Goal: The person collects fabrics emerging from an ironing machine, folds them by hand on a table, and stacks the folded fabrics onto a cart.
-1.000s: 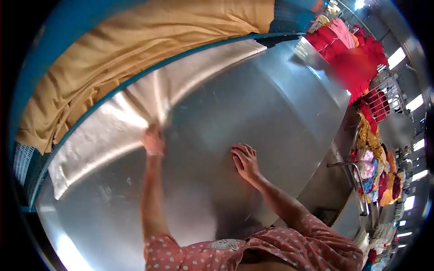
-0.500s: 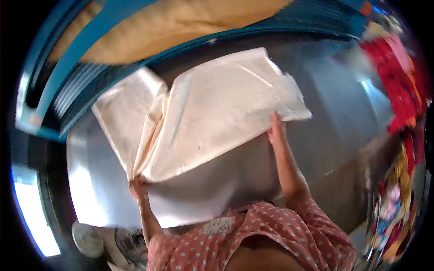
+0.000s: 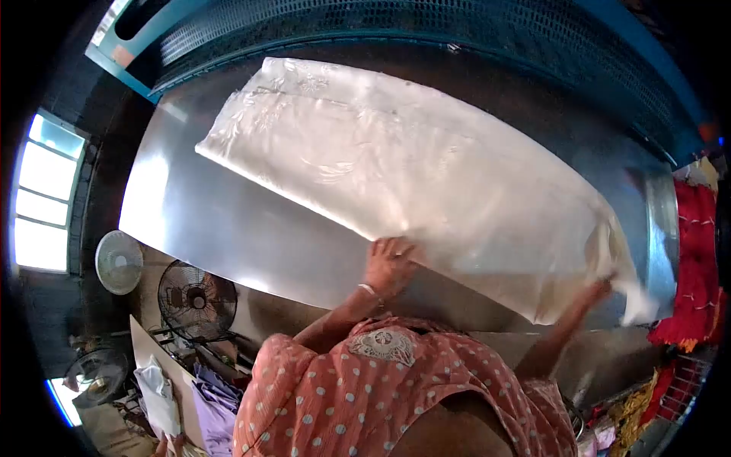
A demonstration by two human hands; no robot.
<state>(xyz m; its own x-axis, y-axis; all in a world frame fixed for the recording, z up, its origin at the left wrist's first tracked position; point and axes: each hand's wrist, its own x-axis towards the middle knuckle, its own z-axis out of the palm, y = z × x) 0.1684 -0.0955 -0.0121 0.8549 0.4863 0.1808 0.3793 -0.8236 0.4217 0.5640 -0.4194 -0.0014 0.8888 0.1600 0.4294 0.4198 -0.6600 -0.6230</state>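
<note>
Cream cloth (image 3: 343, 145): lying spread over the metal table (image 3: 251, 236), slanting from far left to near right. At left, standing beyond the table's near edge: a pale fan (image 3: 119, 263), then a black fan (image 3: 196, 297). Hanging or lying at near left, cannot tell which: white cloth (image 3: 156, 396) and purple cloth (image 3: 213, 404). Running along the far side, above the cream cloth: a blue perforated container (image 3: 365, 23), showing its holed wall, with its inside being too dark to read. At the middle of the cloth's near edge, curling the left hand (image 3: 390, 266) narrowly; cannot tell if pinching. Further right, reaching the right hand (image 3: 598, 291) to the cloth's blurred, folding right end; cannot tell how wide or narrow. At far right, hanging down: red cloth (image 3: 694, 266). At near right, showing red fabric inside or behind its wires, cannot tell which: a wire basket (image 3: 687, 385).
</note>
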